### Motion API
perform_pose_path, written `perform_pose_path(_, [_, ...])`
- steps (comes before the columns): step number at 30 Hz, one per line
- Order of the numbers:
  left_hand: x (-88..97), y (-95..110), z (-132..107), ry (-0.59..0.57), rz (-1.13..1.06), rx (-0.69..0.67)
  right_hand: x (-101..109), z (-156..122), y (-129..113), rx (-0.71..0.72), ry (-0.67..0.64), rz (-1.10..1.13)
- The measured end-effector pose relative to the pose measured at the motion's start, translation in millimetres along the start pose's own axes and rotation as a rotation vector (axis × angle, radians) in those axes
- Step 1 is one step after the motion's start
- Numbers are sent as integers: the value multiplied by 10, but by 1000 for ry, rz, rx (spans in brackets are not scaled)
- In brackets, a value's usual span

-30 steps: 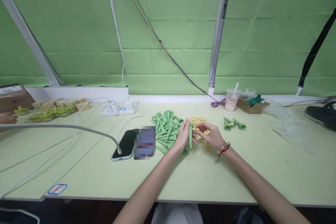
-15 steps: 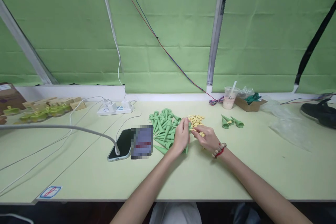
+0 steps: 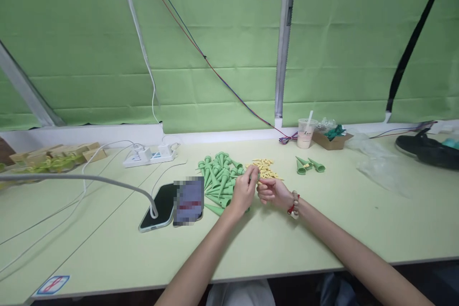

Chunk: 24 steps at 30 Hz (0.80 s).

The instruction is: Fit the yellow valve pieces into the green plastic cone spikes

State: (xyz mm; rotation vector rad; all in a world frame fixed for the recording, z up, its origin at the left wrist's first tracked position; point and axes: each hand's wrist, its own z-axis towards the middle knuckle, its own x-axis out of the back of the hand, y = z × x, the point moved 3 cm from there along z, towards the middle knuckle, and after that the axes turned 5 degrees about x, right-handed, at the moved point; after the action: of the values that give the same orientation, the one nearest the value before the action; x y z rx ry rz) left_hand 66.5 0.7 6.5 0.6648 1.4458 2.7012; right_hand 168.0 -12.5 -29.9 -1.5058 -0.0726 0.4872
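Note:
My left hand [image 3: 245, 190] is closed around a green plastic cone, mostly hidden by the fingers, with bits of green showing at its edges. Against it, my right hand [image 3: 275, 192] has its fingertips pinched on a small yellow piece [image 3: 261, 182] at the cone's end. Just left of my hands lies a heap of green cones [image 3: 223, 177], several with a collar near the wide end. Behind my hands, small yellow pieces [image 3: 264, 167] are spread in a loose pile. Farther right, 3 green cones [image 3: 310, 165] lie apart from the heap, with a yellow bit among them.
Two phones [image 3: 158, 210] lie left of the heap, a grey cable arching over one. Behind them sits a white power strip [image 3: 149, 157]. Along the back stand a drink cup [image 3: 306, 134] and a small cardboard box [image 3: 332, 140]. Clear plastic bags [image 3: 382, 172] lie right.
My right hand has turned and curled its fingers more, staying against the left hand. The whole view has shifted and tilted slightly; the objects on the table appear unmoved.

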Motion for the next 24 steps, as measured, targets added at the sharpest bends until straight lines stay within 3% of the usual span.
perform_pose_path(2, [-23, -41, 14, 9, -102, 96, 41, -2, -37, 82, 74, -203])
perform_pose_path(6, [-44, -155, 61, 49, -299, 315, 86, -61, -178, 390, 234, -771])
perform_pose_path(10, [-42, -233, 105, 56, -389, 398, 58, -76, -208, 575, 167, -1023])
perform_pose_path(13, [-58, -261, 103, 44, -376, 420, 42, -69, -183, 610, 137, -1091])
perform_pose_path(16, [-55, -233, 78, 54, -292, 352, 24, -66, -151, 546, 187, -958])
perform_pose_path(18, [-21, -169, 57, 95, -167, 216, -2, -48, -103, 403, 186, -673])
perform_pose_path(21, [26, -58, 24, 127, 39, 12, -88, -5, 7, 111, 78, -150])
perform_pose_path(24, [26, -24, 18, 100, 105, -24, -132, 11, 52, -11, 44, 41])
